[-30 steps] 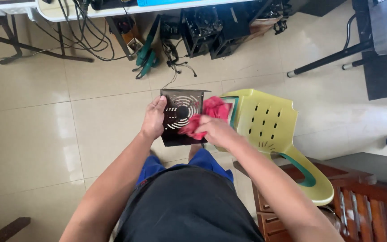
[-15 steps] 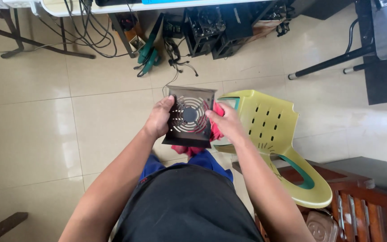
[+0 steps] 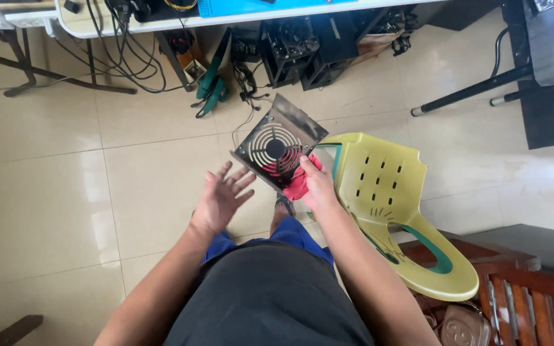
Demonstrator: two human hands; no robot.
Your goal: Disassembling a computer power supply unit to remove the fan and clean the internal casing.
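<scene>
A dark metal box with a round fan grille (image 3: 278,148) hangs tilted in front of me over the tiled floor. My right hand (image 3: 315,186) grips its lower right corner, with a red cloth (image 3: 297,184) pressed between the hand and the box. My left hand (image 3: 224,197) is off the box, just below and left of it, palm up with the fingers spread and nothing in it.
A yellow-green plastic chair (image 3: 386,192) stands right beside my right arm. Ahead, a white table (image 3: 161,22) has cables, green tools (image 3: 211,83) and dark computer parts (image 3: 302,51) under it. Wooden furniture (image 3: 514,301) is at the lower right, a black stand leg (image 3: 469,90) at the upper right.
My left hand has let go of the box and opened beside it. The box has turned to a diagonal tilt, held by my right hand alone with the cloth.
</scene>
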